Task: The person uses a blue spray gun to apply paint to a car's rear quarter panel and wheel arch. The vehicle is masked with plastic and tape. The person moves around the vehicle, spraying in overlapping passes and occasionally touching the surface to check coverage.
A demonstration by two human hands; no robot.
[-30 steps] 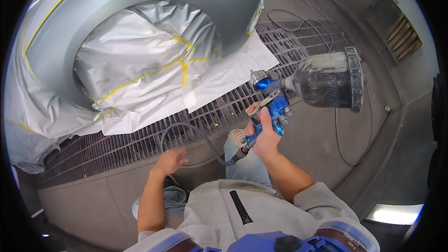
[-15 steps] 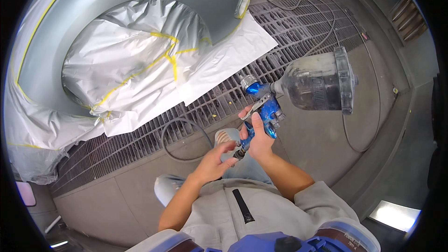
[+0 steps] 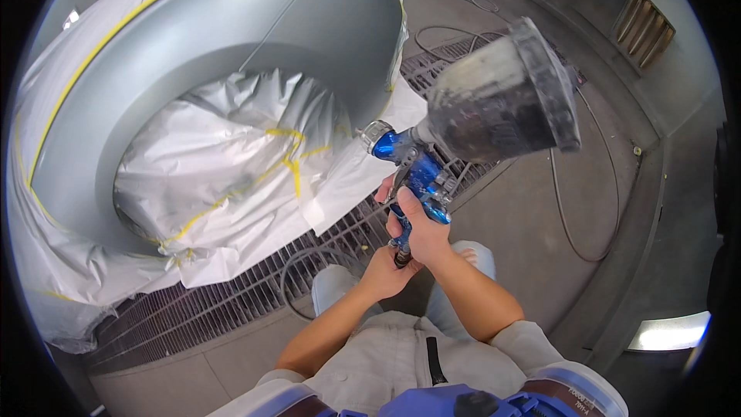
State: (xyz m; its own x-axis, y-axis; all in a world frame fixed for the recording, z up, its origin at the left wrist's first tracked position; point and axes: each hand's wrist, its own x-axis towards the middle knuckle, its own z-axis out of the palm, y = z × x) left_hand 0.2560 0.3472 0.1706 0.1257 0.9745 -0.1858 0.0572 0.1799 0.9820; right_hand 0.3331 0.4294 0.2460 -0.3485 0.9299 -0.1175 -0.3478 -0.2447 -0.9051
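My right hand (image 3: 424,230) is closed round the handle of a blue paint spray gun (image 3: 423,176), with fingers at its trigger. A large translucent paint cup (image 3: 498,100), dark with paint in its lower half, sits tilted on top of the gun. The silver nozzle points left, towards a grey car body panel (image 3: 193,38), and is apart from it. Below the handle, my left hand (image 3: 384,273) is closed about the black hose fitting (image 3: 402,259); its fingertips are mostly hidden. No spray can be made out.
White masking sheet (image 3: 224,147) with yellow tape fills the wheel arch and drapes over the floor grating (image 3: 224,297). A hose loop (image 3: 287,282) lies near my legs. Another hose (image 3: 557,208) curves along the right floor, below the wall with a slatted vent (image 3: 643,29).
The spray gun has moved up and left in view, closer to the panel. My left hand has moved in under the handle, its fingers now closed at the fitting. The view has shifted.
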